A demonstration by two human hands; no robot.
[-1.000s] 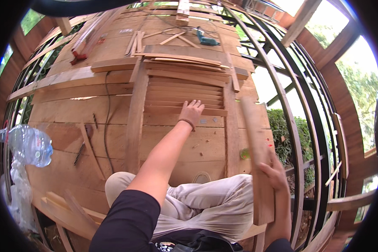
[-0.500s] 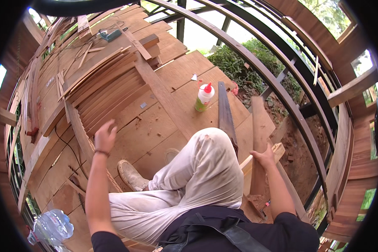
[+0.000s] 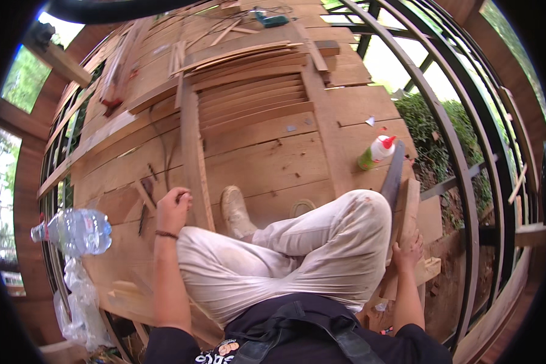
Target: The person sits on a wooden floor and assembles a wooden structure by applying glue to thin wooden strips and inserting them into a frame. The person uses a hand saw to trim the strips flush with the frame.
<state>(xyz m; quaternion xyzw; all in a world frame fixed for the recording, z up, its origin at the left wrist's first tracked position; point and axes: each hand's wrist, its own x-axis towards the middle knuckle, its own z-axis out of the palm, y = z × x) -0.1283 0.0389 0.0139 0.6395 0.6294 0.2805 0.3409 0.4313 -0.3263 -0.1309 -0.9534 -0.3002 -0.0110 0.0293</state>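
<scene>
The left hand (image 3: 173, 207), now away from the twelve-o'clock slats (image 3: 255, 108), is hovering at nine, grip curled together, while the right hand (image 3: 409, 251) (grip unclear) is touching a four-o'clock board (image 3: 410, 206).

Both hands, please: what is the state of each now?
Left hand: loosely curled, nothing visible in it.
Right hand: on a wooden board; grip unclear.

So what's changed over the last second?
The left hand came off the slats and drew back, leftward and toward the body. The right hand brought the raised board down at the person's right and is still on it. The slats still lie in their wooden frame, and the clear bottle remains at the left.
</scene>
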